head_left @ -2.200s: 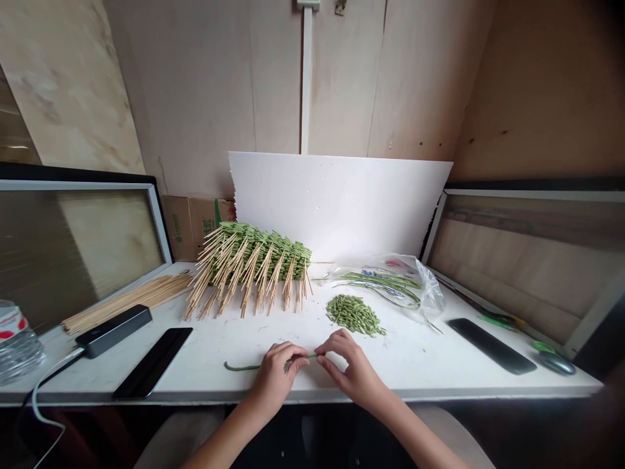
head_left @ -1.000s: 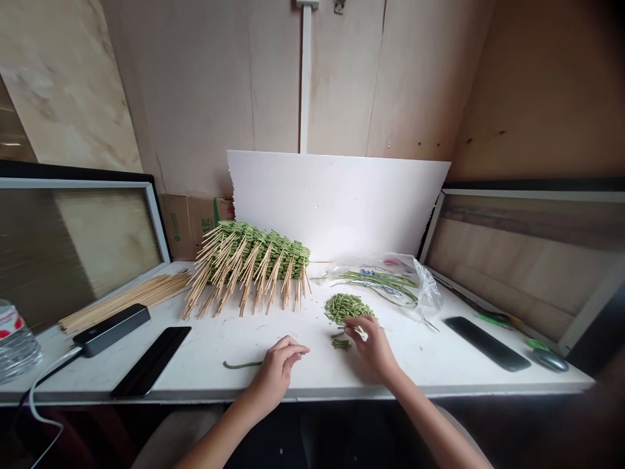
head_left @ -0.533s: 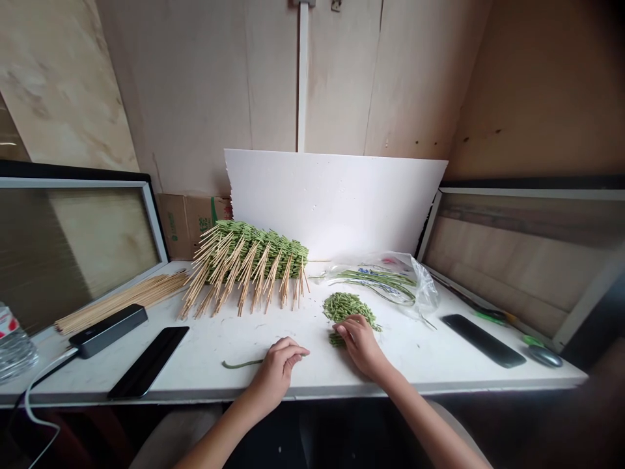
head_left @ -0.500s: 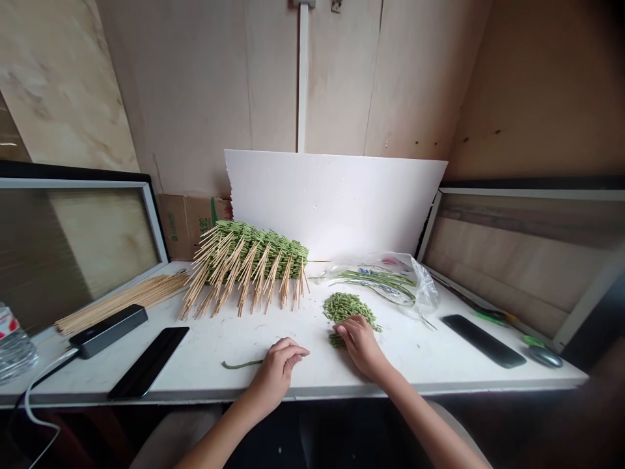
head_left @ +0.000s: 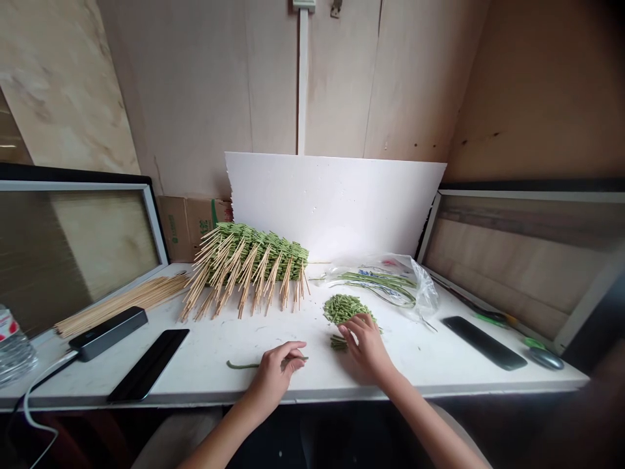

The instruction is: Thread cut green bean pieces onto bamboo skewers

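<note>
A long thin green garlic scape (head_left: 241,366) passes through my left hand (head_left: 273,374), its tail reaching out to the left and its tip showing between thumb and fingers. My left hand is closed on it, near the front of the table. My right hand (head_left: 366,342) has bent fingers held a little apart, and no piece shows between them. It hovers at the near side of a heap of short cut green pieces (head_left: 344,307). By its thumb lies a small neat row of cut pieces (head_left: 338,342), partly hidden by the hand.
Wooden skewers threaded with green pieces (head_left: 263,251) are stacked at the back. Bare skewers (head_left: 137,296), a black power bank (head_left: 110,331) and a phone (head_left: 149,365) lie left. A plastic bag of long scapes (head_left: 385,280), a dark phone-like slab (head_left: 483,342) and a mouse (head_left: 545,357) lie right.
My right hand has shifted slightly right, away from the small row, and its fingers have opened. My left hand's fingers have loosened a little and the scape has slid slightly right.
</note>
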Demonstrator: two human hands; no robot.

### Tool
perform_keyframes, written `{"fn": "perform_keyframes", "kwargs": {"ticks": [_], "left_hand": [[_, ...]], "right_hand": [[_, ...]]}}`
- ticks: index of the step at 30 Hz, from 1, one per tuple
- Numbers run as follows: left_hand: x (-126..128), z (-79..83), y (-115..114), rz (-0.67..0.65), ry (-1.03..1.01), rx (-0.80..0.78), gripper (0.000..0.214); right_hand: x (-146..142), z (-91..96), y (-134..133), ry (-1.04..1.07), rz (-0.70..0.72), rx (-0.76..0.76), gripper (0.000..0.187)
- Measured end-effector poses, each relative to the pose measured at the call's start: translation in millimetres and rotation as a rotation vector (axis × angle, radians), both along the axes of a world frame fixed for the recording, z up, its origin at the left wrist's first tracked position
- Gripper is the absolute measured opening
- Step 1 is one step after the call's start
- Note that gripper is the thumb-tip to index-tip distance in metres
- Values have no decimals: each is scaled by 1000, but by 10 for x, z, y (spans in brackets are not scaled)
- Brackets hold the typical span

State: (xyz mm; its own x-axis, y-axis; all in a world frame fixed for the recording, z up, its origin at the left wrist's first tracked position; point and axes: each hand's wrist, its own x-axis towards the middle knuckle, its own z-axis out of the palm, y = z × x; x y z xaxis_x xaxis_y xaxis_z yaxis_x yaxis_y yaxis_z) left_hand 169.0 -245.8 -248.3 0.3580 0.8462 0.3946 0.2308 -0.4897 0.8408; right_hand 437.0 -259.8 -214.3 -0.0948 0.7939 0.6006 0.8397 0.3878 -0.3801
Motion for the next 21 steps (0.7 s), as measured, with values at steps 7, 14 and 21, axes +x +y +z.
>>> {"fn": "perform_keyframes", "kwargs": {"ticks": [7,14,21], "left_hand": [[34,14,-82,-59,-42,73,30],[23,34,-78,-33,3,188,24],[6,78,-56,12,63,273,11]], "right_hand": [[-468,243,-354,125,268,-197,27],[-523,213,-381,258,301,-241,26],[-497,216,-392,284,355,-238,16]]}}
